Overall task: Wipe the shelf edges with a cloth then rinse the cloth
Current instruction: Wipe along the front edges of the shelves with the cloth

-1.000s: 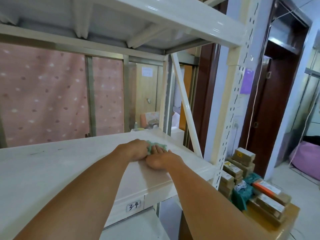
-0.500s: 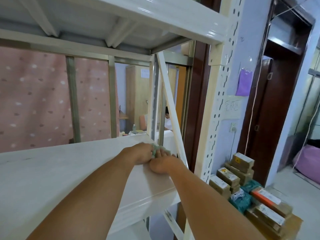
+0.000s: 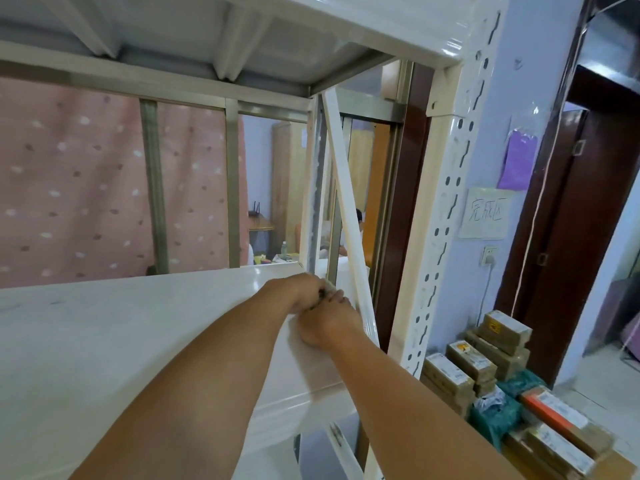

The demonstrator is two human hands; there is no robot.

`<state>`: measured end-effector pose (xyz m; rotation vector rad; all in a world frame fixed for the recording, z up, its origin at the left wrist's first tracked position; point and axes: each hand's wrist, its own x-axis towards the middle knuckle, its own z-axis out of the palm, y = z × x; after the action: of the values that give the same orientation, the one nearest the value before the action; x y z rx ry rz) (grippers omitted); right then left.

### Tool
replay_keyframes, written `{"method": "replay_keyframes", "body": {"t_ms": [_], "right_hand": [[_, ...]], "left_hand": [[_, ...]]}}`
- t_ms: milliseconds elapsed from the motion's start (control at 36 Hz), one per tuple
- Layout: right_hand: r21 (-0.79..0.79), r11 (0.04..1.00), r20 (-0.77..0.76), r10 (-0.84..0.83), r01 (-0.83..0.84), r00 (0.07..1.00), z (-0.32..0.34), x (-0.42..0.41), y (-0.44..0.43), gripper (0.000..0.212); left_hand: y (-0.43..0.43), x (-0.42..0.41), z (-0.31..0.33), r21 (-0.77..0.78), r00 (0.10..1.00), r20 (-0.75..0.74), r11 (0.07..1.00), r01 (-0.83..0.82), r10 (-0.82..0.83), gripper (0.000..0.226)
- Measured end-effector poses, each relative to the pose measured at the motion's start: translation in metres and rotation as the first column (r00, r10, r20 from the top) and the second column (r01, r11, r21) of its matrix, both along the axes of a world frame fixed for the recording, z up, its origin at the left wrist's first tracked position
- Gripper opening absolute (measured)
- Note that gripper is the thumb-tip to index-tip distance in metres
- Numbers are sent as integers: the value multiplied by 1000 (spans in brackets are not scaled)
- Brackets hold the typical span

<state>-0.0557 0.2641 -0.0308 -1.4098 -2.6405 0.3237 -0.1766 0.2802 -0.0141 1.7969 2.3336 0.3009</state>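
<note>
Both bare forearms reaching forward and converging, left hand [image 3: 303,293] lying knuckles up with fingers curling down; right hand [image 3: 327,322] pressing against it from the right, fingers bunching in a closed grip; wrists straight, hands touching

White metal shelf [image 3: 104,341], glossy board, faint smudges at left. Both hands pressed on board near right side edge, cloth barely seen between them. Diagonal brace [image 3: 346,216] and perforated upright [image 3: 446,209] at right end.
</note>
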Motion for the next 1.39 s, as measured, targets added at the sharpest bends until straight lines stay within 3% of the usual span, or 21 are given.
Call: {"method": "replay_keyframes", "body": {"t_ms": [222, 361, 528, 667, 806, 944, 1028, 1083, 1194, 1389], "right_hand": [[-57, 998, 31, 27, -26, 999, 7, -6, 6, 56], [-137, 991, -110, -19, 4, 994, 0, -15, 22, 57], [-61, 997, -212, 41, -55, 976, 7, -22, 33, 46], [25, 992, -273, 127, -125, 954, 13, -36, 47, 36], [35, 996, -345, 92, -86, 934, 20, -41, 67, 26], [38, 997, -358, 72, -62, 931, 8, -61, 80, 30], [142, 989, -326, 87, -43, 941, -4, -71, 92, 41], [211, 969, -270, 187, -131, 944, -8, -76, 98, 42], [67, 938, -185, 346, -340, 920, -1, -82, 106, 33], [-44, 923, -146, 372, -381, 917, 9, -87, 99, 41]], "left_hand": [[10, 0, 2, 3, 999, -3, 999, 38, -38, 30], [12, -2, -3, 133, 998, -61, 991, -5, 13, 27], [14, -8, 0, 261, 990, -41, 958, -119, 134, 21], [19, -25, 10, 246, 974, -124, 957, -155, 189, 30], [14, -33, 9, 307, 961, -143, 934, -184, 237, 24], [11, -40, 3, 349, 947, -105, 903, -251, 303, 26], [6, -47, 4, 368, 937, -86, 885, -286, 338, 26], [3, -55, 3, 364, 943, -71, 889, -278, 324, 22], [-2, -58, 5, 393, 941, -68, 876, -279, 331, 15], [-16, -58, 3, 407, 893, -179, 857, -316, 413, 22]]}}
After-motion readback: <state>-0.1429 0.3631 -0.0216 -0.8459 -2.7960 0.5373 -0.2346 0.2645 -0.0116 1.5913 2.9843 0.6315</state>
